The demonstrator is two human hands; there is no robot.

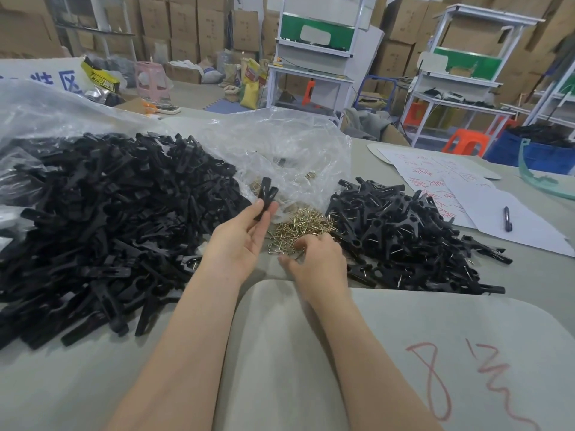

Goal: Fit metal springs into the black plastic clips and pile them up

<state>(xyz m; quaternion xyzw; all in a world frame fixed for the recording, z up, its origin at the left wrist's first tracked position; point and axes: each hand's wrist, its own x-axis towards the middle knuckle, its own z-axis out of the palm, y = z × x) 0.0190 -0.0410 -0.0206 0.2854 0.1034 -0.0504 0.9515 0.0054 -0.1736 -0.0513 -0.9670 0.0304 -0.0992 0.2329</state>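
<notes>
The left hand (245,234) pinches a matte black plastic clip (265,194) upright, just beyond the glinting brassy wire springs (298,225) where the right hand (314,256) curls its fingers, hold unclear.

Black clips (102,213), brass-gold springs (298,225) (shiny), red scrawl on white paper (485,209).

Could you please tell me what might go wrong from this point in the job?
1. The left hand holds the clip only by its lower end at the fingertips, so it might slip or its halves shift.
2. The springs lie tangled, so the right hand may lift several together.
3. The springs sit close against the finished pile, so they could mix.
</notes>
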